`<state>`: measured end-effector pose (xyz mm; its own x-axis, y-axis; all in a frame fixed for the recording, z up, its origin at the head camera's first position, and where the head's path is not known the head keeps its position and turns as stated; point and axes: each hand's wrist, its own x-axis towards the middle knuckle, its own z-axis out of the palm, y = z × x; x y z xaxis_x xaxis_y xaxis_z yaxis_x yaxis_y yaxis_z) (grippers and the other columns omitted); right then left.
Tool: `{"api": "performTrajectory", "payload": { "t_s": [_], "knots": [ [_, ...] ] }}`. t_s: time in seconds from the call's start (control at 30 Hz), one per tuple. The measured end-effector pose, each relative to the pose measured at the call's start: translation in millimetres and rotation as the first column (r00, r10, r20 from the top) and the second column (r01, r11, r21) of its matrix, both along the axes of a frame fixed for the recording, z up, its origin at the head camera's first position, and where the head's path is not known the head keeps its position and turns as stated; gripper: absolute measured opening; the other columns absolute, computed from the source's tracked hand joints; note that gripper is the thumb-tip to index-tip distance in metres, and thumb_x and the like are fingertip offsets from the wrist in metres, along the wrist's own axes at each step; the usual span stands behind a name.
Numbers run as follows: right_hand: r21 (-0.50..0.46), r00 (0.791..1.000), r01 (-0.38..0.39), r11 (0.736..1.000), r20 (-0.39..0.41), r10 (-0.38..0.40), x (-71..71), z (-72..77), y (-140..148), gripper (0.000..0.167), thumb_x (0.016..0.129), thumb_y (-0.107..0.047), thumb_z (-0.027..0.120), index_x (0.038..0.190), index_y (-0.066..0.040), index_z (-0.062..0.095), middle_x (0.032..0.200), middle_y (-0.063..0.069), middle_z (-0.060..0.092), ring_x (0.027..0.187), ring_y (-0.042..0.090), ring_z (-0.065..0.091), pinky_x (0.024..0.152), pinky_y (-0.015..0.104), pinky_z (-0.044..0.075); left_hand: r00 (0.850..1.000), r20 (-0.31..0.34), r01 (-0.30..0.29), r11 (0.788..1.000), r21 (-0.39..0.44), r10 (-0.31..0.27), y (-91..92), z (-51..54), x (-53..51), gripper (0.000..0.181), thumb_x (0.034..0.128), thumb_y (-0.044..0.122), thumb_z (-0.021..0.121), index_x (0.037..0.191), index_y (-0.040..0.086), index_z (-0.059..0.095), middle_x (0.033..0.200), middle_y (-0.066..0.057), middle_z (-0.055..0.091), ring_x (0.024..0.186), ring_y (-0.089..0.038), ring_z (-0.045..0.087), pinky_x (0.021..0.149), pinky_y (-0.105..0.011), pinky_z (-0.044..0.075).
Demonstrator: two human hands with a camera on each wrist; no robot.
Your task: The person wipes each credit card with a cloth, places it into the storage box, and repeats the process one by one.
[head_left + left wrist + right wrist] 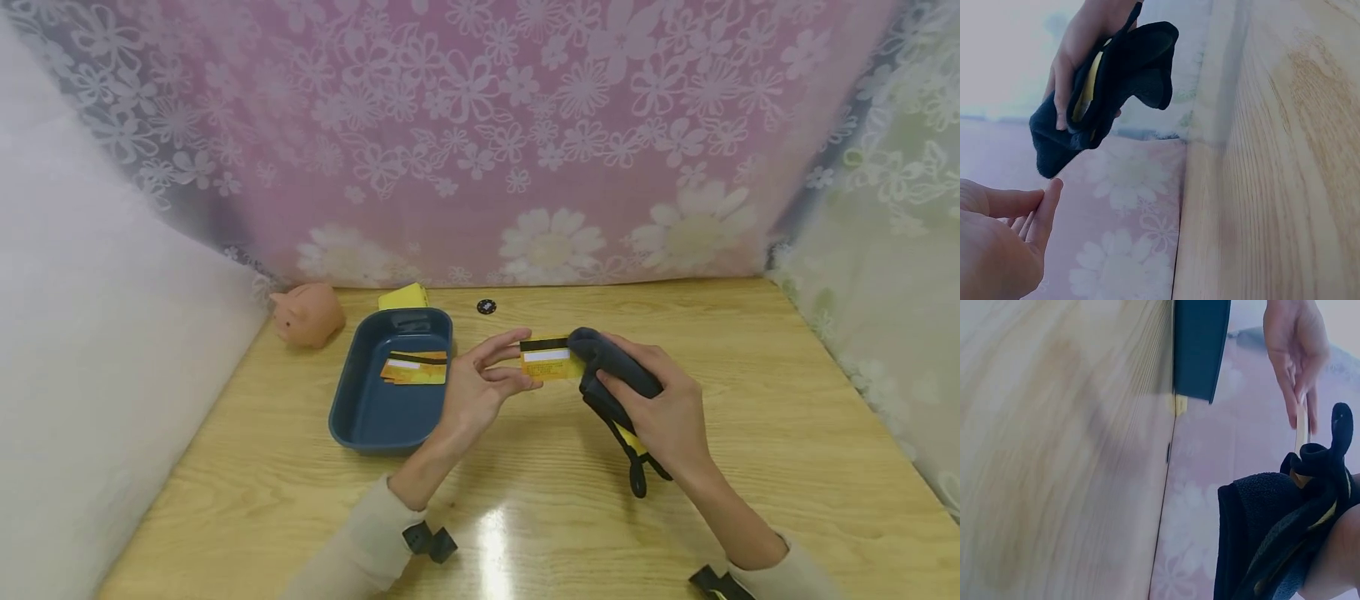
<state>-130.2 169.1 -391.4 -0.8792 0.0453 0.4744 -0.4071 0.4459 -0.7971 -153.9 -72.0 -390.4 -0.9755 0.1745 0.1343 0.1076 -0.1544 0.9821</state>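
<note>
My left hand (480, 375) pinches the left end of a yellow-orange card (546, 357) with a black stripe and a white strip. The card's other end meets a dark navy fabric pouch (611, 371); whether it sits inside or behind the fold I cannot tell. My right hand (667, 408) grips this pouch above the table. A cord loop hangs from the pouch, and yellow shows at its opening in the left wrist view. Similar cards (415, 368) lie in the blue tray (348, 417), left of my left hand.
A pink piggy bank (309, 315) stands left of the tray. Behind the tray is a yellow object (403, 297), partly hidden. A black chip (487, 307) lies near the back of the wooden table (555, 517). Floral cloth (480, 167) hangs behind.
</note>
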Motion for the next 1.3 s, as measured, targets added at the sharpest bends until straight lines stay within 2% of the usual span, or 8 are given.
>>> {"api": "performTrajectory", "payload": {
  "t_s": [0.2,0.33,0.43,0.6,0.73,0.93,1.13,1.3],
  "knots": [
    [0.009,0.992,0.111,0.994,0.066,-0.111,1.3,-1.7,20,0.049,0.092,-0.016,0.082,0.139,-0.029,0.070,0.124,-0.002,0.069,0.104,-0.003,0.062,0.080,0.007,0.052,0.998,0.041,-0.041,0.999,-0.021,0.041,-0.7,0.9,-0.4,0.058,0.0865,-0.009,0.079,0.137,0.017,0.070,0.131,-0.009,0.068,0.099,-0.023,0.076,0.091,-0.040,0.063],
    [0.008,0.985,0.146,0.989,0.096,-0.146,6.5,2.5,26,0.050,0.093,-0.020,0.081,0.140,-0.031,0.068,0.123,-0.008,0.067,0.103,-0.002,0.062,0.077,0.007,0.052,0.997,0.053,-0.063,0.998,-0.006,0.063,-3.4,2.1,-0.9,0.058,0.0864,-0.009,0.079,0.137,0.018,0.070,0.130,-0.010,0.068,0.099,-0.023,0.076,0.091,-0.041,0.062],
    [-0.015,0.990,0.111,0.994,0.086,-0.109,9.7,7.8,23,0.049,0.094,-0.019,0.080,0.141,-0.029,0.068,0.123,-0.009,0.066,0.104,0.002,0.064,0.078,0.009,0.054,0.997,0.046,-0.057,0.998,0.008,0.056,-4.4,3.0,-2.5,0.057,0.0878,-0.010,0.076,0.138,0.016,0.069,0.128,-0.011,0.067,0.097,-0.023,0.076,0.090,-0.043,0.063],
    [-0.067,0.999,-0.023,0.997,0.034,0.026,12.2,12.7,5,0.050,0.094,-0.009,0.078,0.141,-0.023,0.068,0.127,-0.004,0.068,0.113,0.008,0.065,0.085,0.013,0.057,0.999,0.029,-0.035,0.999,0.010,0.035,-2.5,4.8,-4.5,0.057,0.0887,-0.011,0.075,0.139,0.016,0.069,0.128,-0.013,0.066,0.094,-0.023,0.077,0.088,-0.044,0.064],
    [-0.076,0.995,-0.100,0.992,0.015,0.101,12.9,11.5,-16,0.052,0.092,-0.005,0.079,0.140,-0.025,0.069,0.127,-0.004,0.068,0.114,0.009,0.064,0.088,0.015,0.056,0.999,0.013,-0.031,0.999,-0.020,0.032,0.8,6.3,-4.9,0.057,0.0885,-0.011,0.075,0.138,0.018,0.070,0.130,-0.012,0.067,0.096,-0.025,0.077,0.088,-0.042,0.064],
    [-0.087,0.982,-0.185,0.979,0.005,0.187,15.3,5.4,-45,0.053,0.092,-0.005,0.080,0.139,-0.026,0.069,0.124,-0.004,0.068,0.109,0.015,0.065,0.085,0.020,0.058,0.999,-0.009,-0.044,0.995,-0.090,0.043,3.9,7.3,-5.9,0.054,0.0900,-0.004,0.078,0.137,0.021,0.071,0.127,-0.011,0.071,0.097,-0.027,0.077,0.088,-0.038,0.064],
    [-0.047,0.984,-0.176,0.983,-0.036,0.175,12.0,5.6,-54,0.054,0.090,-0.003,0.081,0.138,-0.027,0.070,0.124,-0.003,0.069,0.108,0.017,0.065,0.085,0.019,0.056,0.996,-0.056,-0.072,0.988,-0.137,0.065,2.5,7.8,-6.0,0.052,0.0899,0.001,0.080,0.137,0.021,0.071,0.124,-0.009,0.073,0.098,-0.026,0.077,0.086,-0.038,0.064],
    [-0.016,0.990,-0.138,0.990,-0.042,0.137,7.2,5.0,-47,0.055,0.089,-0.003,0.082,0.138,-0.027,0.070,0.122,-0.001,0.070,0.108,0.019,0.066,0.085,0.018,0.055,0.998,-0.063,-0.031,0.995,-0.100,0.025,2.2,7.8,-5.3,0.053,0.0909,0.000,0.079,0.139,0.020,0.069,0.124,-0.011,0.073,0.098,-0.027,0.077,0.089,-0.039,0.063]
  ]
}}
